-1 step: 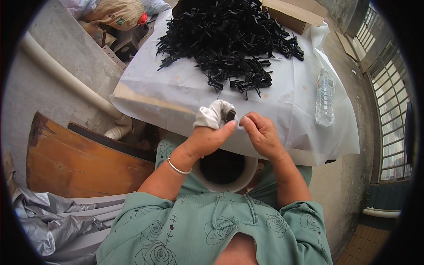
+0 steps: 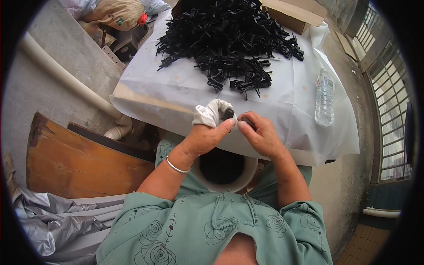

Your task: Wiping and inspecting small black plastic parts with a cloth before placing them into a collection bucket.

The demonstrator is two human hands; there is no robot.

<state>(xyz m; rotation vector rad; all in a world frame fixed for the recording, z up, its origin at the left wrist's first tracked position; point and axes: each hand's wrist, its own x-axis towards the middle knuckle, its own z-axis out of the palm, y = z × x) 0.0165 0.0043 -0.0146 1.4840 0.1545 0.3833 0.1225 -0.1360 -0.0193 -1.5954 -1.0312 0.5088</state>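
Note:
My left hand [image 2: 204,138], its fingers covered by a bunched white cloth [image 2: 206,114], is closed on a small black plastic piece [image 2: 229,114]. The piece pokes out between the cloth and my thumb. Just to the right, my right hand [image 2: 261,136] is closed in a pinch, its fingertips close to the black piece. What that pinch holds, if anything, is too small to make out. Both hands are above the near edge of the table. Beyond them lies a large heap of black plastic parts [image 2: 229,39] with thin stems.
White plastic sheeting [image 2: 287,106] covers the table. A clear bottle [image 2: 325,99] lies at its right, and a cardboard box [image 2: 293,15] is at the back. Below my hands a pale bucket [image 2: 252,170] with a dark inside stands between my knees. A wooden board [image 2: 84,159] leans at the left.
My right thumb and fingertips have shifted slightly, the thumb a little lower. My left hand has moved a touch to the left with the cloth and black piece.

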